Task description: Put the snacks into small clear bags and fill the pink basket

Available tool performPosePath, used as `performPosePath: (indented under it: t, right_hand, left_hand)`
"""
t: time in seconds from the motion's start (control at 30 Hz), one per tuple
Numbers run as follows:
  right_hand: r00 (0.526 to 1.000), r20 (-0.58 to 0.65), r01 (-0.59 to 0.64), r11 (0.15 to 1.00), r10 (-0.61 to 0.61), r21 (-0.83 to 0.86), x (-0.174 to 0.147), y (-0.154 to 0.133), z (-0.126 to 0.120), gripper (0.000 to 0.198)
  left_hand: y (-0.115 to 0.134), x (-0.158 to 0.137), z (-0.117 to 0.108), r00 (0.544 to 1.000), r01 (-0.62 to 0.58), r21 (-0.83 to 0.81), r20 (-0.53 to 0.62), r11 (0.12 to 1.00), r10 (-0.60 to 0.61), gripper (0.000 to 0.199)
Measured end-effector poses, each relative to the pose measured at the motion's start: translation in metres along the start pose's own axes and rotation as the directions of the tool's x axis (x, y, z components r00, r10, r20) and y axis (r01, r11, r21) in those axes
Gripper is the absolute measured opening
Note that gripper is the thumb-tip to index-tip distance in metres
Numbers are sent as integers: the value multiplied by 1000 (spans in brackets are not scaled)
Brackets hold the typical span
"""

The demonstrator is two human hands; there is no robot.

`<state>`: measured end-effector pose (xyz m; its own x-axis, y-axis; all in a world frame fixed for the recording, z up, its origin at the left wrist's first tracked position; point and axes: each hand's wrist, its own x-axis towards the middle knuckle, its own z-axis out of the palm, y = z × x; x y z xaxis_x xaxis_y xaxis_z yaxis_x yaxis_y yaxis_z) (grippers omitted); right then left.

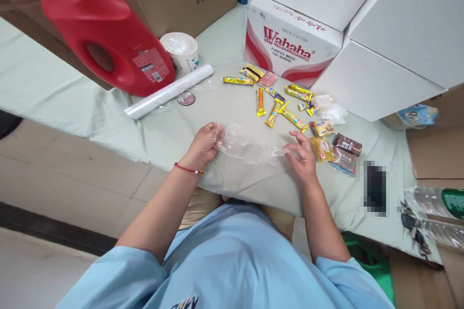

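Note:
A clear plastic bag (253,148) is stretched sideways above the cloth-covered table, between my two hands. One end is pinched in my left hand (210,142), which wears a red bracelet at the wrist. At the other end, my right hand (301,157) pinches the film between thumb and finger, its other fingers raised. Beyond the bag lie several yellow-wrapped snack bars (275,113). A yellow snack packet (322,148) is just right of my right hand, beside a brown cocoa packet (347,145).
On the left lie a roll of plastic bags (170,91) and a round disc (186,99), near a red jug (108,34) and a paper cup (180,50). A Wahaha carton (290,43) stands behind. Keys (415,227) and bottles (431,203) are at the right edge.

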<state>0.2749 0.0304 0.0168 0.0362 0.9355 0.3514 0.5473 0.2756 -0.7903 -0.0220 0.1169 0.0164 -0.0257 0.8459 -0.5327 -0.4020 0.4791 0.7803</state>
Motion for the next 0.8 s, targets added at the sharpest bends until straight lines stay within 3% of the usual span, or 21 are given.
performPosePath:
  t: [0.07, 0.2, 0.3, 0.4, 0.43, 0.5, 0.57, 0.6, 0.67, 0.73, 0.8]
  right_hand:
    - [976, -38, -201, 959, 212, 202, 2, -1, 0, 32]
    - [811, -19, -515, 729, 585, 451, 17, 6, 5, 46]
    - [711, 51, -653, 632, 701, 417, 30, 14, 7, 48]
    - [682, 56, -698, 627, 729, 346, 38, 20, 8, 44]
    - [685, 41, -695, 636, 727, 334, 40, 22, 8, 42]
    - [692, 12, -688, 654, 722, 314, 42, 24, 9, 39]
    - [696, -2, -683, 664, 718, 304, 44, 24, 9, 38]
    - [696, 1, -682, 661, 718, 314, 45, 24, 8, 37]
    - [685, 23, -682, 629, 729, 374, 47, 24, 6, 37]
    - [668, 45, -679, 583, 743, 446, 46, 22, 3, 40]
    - [657, 73, -673, 541, 750, 504, 41, 17, 0, 45]
  left_hand:
    - [-1, 0, -2, 1000, -30, 49, 8, 998, 29, 23]
    - [0, 2, -4, 984, -174, 329, 19, 928, 178, 18]
    - [3, 6, -6, 971, -219, 489, 22, 844, 240, 29]
    - [0, 5, -5, 930, -308, 596, 23, 742, 367, 25]
    - [-2, 3, -4, 880, -375, 658, 32, 653, 473, 18]
    - [-10, -2, -3, 714, -498, 779, 120, 380, 690, 18]
    - [-18, -8, -5, 549, -593, 801, 325, 85, 770, 23]
    - [-22, -11, -6, 492, -645, 763, 460, -46, 739, 19]
    - [-29, -14, -11, 387, -754, 605, 725, -258, 570, 20]
    - [-34, -14, -16, 298, -822, 426, 887, -377, 352, 29]
    - [-37, -13, -19, 273, -838, 347, 935, -421, 227, 33]
